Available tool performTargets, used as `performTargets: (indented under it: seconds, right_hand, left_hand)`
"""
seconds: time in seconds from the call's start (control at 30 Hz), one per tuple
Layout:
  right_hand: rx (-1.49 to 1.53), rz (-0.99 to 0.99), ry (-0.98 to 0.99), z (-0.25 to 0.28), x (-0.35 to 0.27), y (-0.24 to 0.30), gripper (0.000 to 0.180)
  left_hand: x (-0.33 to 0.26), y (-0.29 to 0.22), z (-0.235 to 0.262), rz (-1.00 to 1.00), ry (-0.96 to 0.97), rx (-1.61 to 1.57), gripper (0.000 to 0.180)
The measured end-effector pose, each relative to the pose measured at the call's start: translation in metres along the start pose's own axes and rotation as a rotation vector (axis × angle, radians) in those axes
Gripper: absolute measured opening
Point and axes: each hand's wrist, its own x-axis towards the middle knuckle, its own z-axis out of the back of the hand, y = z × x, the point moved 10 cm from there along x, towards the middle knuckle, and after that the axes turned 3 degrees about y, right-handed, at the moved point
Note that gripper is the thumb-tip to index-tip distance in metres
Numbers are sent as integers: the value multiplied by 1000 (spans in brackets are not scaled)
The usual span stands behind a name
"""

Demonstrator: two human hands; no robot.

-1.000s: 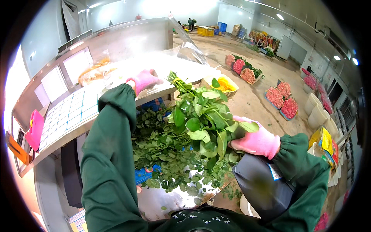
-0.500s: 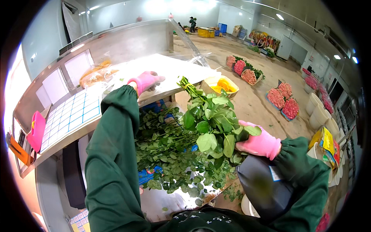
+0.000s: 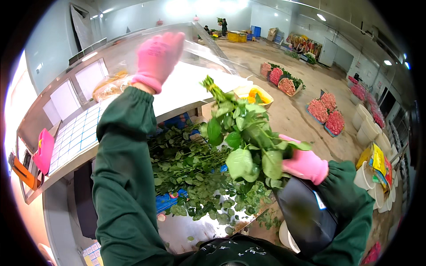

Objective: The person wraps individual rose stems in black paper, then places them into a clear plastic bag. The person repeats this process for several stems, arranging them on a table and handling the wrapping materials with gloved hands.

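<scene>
My right hand, in a pink glove, grips a bunch of leafy green flower stems that slants up and away from me. My left hand, also in a pink glove, is raised high above the white work table, blurred with motion, fingers together and holding nothing. Both arms wear dark green sleeves. Below the bunch lies a heap of stripped green leaves.
A pink object and an orange one sit at the table's left end. A yellow tub stands past the table. Crates of pink and red flowers lie on the floor, white buckets at right.
My left hand has lifted off the table and risen toward the camera. The bunch in my right hand has shifted right and slightly down.
</scene>
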Motion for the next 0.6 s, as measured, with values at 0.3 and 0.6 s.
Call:
performTargets:
  seconds: [0.3,0.6]
  right_hand:
    - [183,365,-323,-19,53,8,48]
    - [842,98,-677,-100,-30,-159,20]
  left_hand:
    - [-57,-182,160,-299,192,-389,37]
    - [-148,-308,278,-604,76,-1499,38]
